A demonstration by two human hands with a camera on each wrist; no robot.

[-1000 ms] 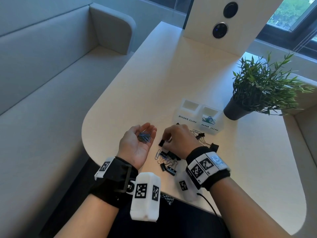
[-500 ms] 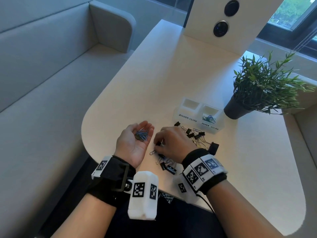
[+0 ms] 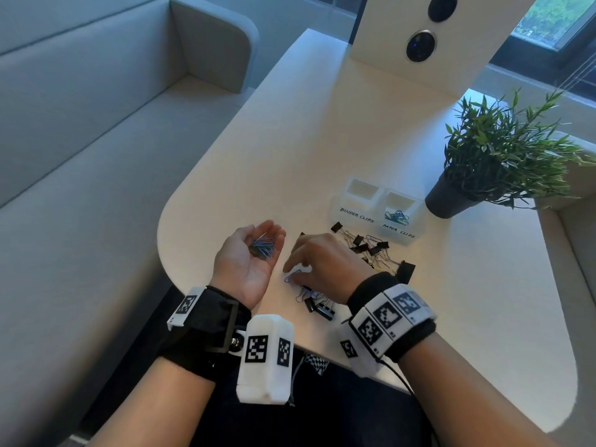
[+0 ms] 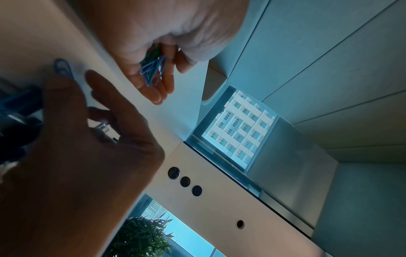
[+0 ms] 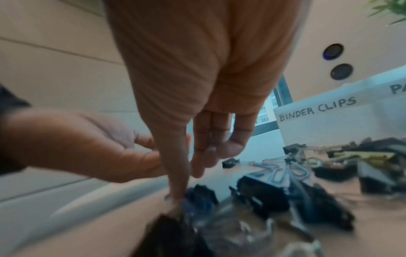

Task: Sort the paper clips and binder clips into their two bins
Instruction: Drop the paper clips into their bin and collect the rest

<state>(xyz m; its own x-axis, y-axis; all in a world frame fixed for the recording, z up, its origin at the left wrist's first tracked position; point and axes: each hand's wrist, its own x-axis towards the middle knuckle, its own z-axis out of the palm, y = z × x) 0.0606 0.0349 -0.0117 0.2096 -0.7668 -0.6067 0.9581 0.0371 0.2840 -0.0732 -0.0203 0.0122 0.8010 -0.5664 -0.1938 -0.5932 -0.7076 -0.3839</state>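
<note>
**Gathering paper clips by the handful**

The person's left hand (image 3: 250, 259) lies palm up at the table's near edge, fingers loosely cupped around a small heap of blue and green wire paper clips (image 3: 263, 246) resting in the palm. The right hand (image 3: 325, 266) is palm down just beside it, at about three o'clock from it, with its fingertips (image 5: 175, 194) pressed onto a single blue wire paper clip (image 3: 292, 277) on the white rounded table (image 3: 451, 301); whether thumb and finger have actually closed on the clip I cannot tell, the close view being smeared.

Under and around that hand sit black metal binder clips (image 3: 367, 248) with silver wire handles, mixed with more loose clips, some at six o'clock from the hand, most toward one o'clock. Beyond them, further toward one o'clock, stand two white plastic bins joined side by side: the bin lettered BINDER CLIPS (image 3: 358, 196) looks empty, while the bin lettered PAPER CLIPS (image 3: 403, 225) holds a few coloured clips.

I judge the paper-clip pass is under way, the binder clips untouched. Next the single clip needs lifting off the flat top, probably by sliding it or tipping an edge, then dropping into the cupped palm.
</note>
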